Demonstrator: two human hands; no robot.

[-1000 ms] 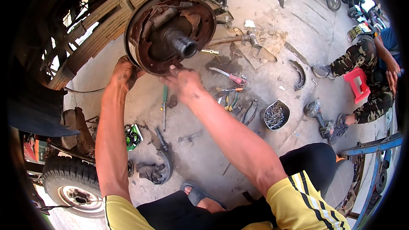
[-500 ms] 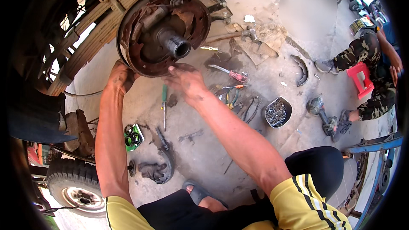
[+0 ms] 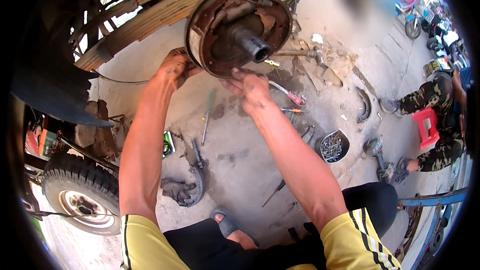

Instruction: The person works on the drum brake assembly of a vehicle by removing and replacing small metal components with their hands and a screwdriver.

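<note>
A rusty drum brake assembly (image 3: pixel 220 45), with springs, curved shoes and a dark hollow axle end (image 3: pixel 254 46), hangs at the upper middle. My left hand (image 3: pixel 175 68) is at the lower left of its round backing plate, fingers curled in toward the back; the fingertips and anything they hold are hidden. At the bottom rim, my right hand (image 3: pixel 250 87) is closed on the plate's edge, thumb up against it and fingers bent below. Both hands are smudged with dark grease. Below them a green-handled screwdriver (image 3: pixel 208 115) lies on the floor.
On the concrete lie a hammer (image 3: pixel 314 56), a red-handled tool (image 3: pixel 296 99), a loose brake shoe (image 3: pixel 364 105), a bin of bolts (image 3: pixel 334 146) and a cordless power tool (image 3: pixel 379 157). A wheel (image 3: pixel 82 195) stands left. Someone in camouflage trousers (image 3: pixel 434 60) sits right, near a red stool (image 3: pixel 425 127).
The view has turned, so the brake assembly and floor things sit further right. Both hands stay at the plate's lower rim; the right hand's fingers have drawn in against it.
</note>
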